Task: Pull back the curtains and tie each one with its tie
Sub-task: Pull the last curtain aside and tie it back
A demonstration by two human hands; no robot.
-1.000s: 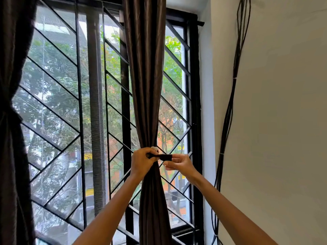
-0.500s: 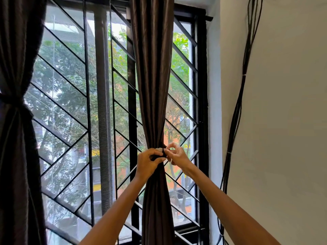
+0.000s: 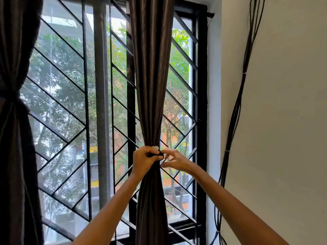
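Note:
A brown curtain (image 3: 152, 82) hangs gathered into a narrow bunch in front of the window's middle. My left hand (image 3: 144, 160) is wrapped around its pinched waist and holds a dark tie (image 3: 156, 154) against the cloth. My right hand (image 3: 175, 160) is at the tie's right end, fingers partly spread and blurred, touching the tie. A small white patch shows on the tie just above my left thumb. A second dark curtain (image 3: 14, 156) at the far left is cinched at its waist by a tie (image 3: 12, 101).
Behind the curtains is a window with a black metal grille (image 3: 85, 121) of diagonal bars. A bundle of black cables (image 3: 235, 112) runs down the white wall (image 3: 283, 121) at the right. A black curtain rod end (image 3: 210, 14) juts out at top right.
A second ago my right hand held the tie's end pulled out to the right. It has brought that end in against my left hand. The view has shifted slightly left.

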